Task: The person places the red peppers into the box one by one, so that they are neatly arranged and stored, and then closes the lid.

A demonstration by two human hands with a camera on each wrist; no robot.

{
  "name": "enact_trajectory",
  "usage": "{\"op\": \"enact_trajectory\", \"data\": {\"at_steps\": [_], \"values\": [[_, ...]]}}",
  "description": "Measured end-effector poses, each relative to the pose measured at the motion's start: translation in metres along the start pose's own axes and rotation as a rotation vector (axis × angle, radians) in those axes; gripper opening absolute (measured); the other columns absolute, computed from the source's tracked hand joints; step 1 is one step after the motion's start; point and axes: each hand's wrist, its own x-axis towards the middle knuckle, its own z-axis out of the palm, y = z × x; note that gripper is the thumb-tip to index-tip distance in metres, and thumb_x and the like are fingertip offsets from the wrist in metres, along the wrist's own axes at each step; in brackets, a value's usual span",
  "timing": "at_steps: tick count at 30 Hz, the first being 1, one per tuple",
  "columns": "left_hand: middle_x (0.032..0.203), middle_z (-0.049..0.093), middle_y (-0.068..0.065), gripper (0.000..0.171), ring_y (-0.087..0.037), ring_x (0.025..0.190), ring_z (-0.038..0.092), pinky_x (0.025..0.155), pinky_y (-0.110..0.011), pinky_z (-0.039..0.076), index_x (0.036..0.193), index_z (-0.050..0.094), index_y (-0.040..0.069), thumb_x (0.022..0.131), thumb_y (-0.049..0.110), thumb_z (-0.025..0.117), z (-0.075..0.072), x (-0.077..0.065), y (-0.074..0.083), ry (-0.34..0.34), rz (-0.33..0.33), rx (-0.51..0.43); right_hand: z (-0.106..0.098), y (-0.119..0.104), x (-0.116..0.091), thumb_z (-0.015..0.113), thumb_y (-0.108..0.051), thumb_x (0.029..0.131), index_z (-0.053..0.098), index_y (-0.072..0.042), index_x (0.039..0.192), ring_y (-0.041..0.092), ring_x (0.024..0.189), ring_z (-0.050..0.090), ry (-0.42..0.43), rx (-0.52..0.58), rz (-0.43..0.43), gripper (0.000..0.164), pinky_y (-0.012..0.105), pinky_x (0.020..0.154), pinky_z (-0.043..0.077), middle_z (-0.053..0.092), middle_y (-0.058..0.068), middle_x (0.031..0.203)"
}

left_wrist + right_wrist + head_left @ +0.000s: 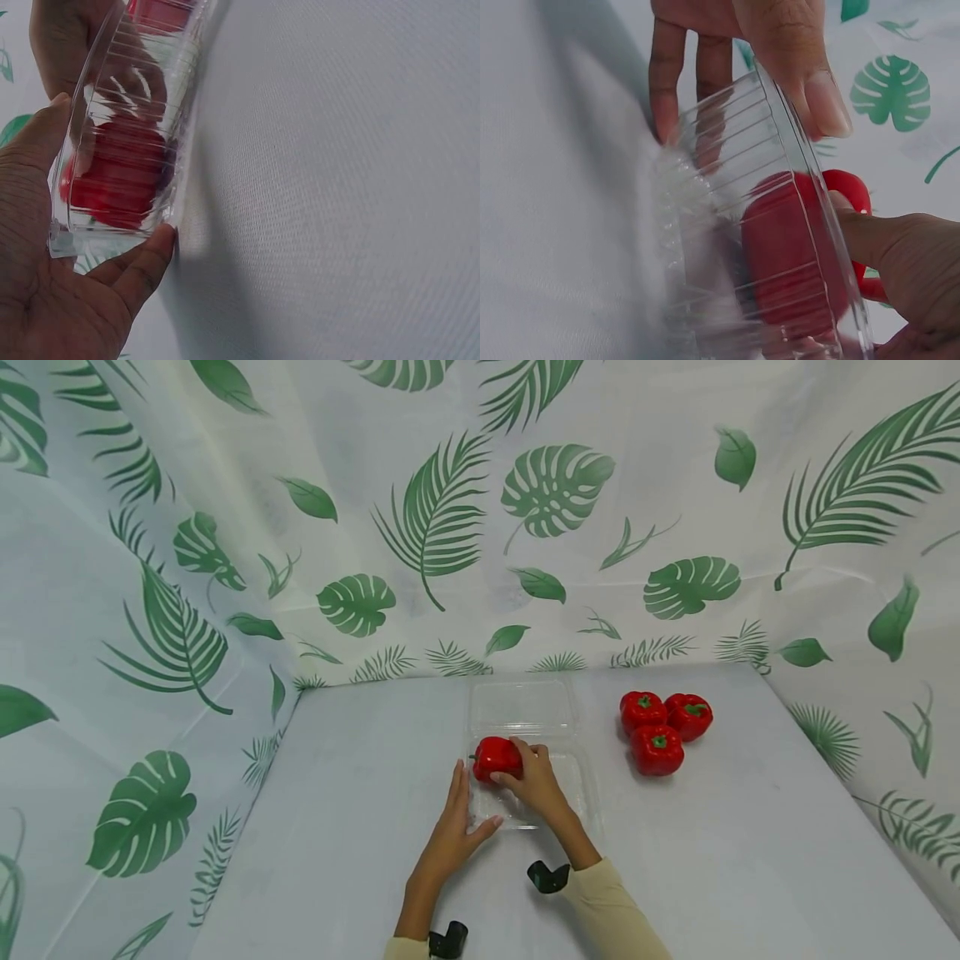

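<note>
My right hand (542,787) grips a red bell pepper (497,758), thumb on the near side and fingers over its right end. The pepper lies on its side with its green stem toward the left, inside the left part of a clear plastic clamshell container (581,781). Through the ribbed wall (727,127) in the right wrist view, its red body shows. My left hand (448,842) rests against the container's near left corner, fingers extended along the left side and thumb by the front rim. The container's lid (521,703) is folded back, away from me.
Three more red bell peppers (657,750) stand bunched together on the white table (360,777), to the right of the container. Behind the table hangs a white cloth (465,410) printed with green leaves. Black wrist cameras (549,877) sit on both wrists.
</note>
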Motion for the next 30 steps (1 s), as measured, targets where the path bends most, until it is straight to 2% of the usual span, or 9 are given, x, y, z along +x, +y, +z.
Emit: {"op": "enact_trajectory", "data": {"at_steps": [3, 24, 30], "values": [[0.166, 0.0, -0.001, 0.1, -0.032, 0.151, 0.015, 0.113, -0.054, 0.032, 0.159, 0.004, 0.015, 0.088, 0.053, 0.065, 0.0003, -0.0001, -0.0006, -0.002, 0.0, -0.001, 0.0006, -0.0003, 0.0002, 0.078, -0.024, 0.083, 0.043, 0.001, 0.143, 0.048, 0.123, 0.052, 0.001, 0.037, 0.014, 0.074, 0.06, 0.1, 0.046, 0.046, 0.032, 0.131], [0.166, -0.001, 0.0, 0.099, -0.032, 0.151, 0.015, 0.113, -0.053, 0.033, 0.158, 0.005, 0.014, 0.089, 0.053, 0.064, 0.0008, -0.0002, -0.0023, -0.004, 0.012, -0.004, -0.0027, -0.0039, -0.0014, 0.078, -0.022, 0.083, 0.046, 0.0, 0.141, 0.045, 0.122, 0.052, 0.026, 0.098, 0.043, 0.07, 0.058, 0.101, 0.047, 0.048, 0.03, 0.13], [0.166, -0.001, 0.0, 0.1, -0.031, 0.151, 0.013, 0.115, -0.054, 0.03, 0.158, 0.006, 0.013, 0.088, 0.053, 0.065, 0.0005, 0.0009, -0.0026, -0.003, 0.018, 0.002, -0.001, -0.0038, -0.0004, 0.078, -0.021, 0.083, 0.047, 0.001, 0.14, 0.044, 0.121, 0.053, 0.035, 0.1, 0.041, 0.068, 0.058, 0.1, 0.048, 0.049, 0.03, 0.129]]}}
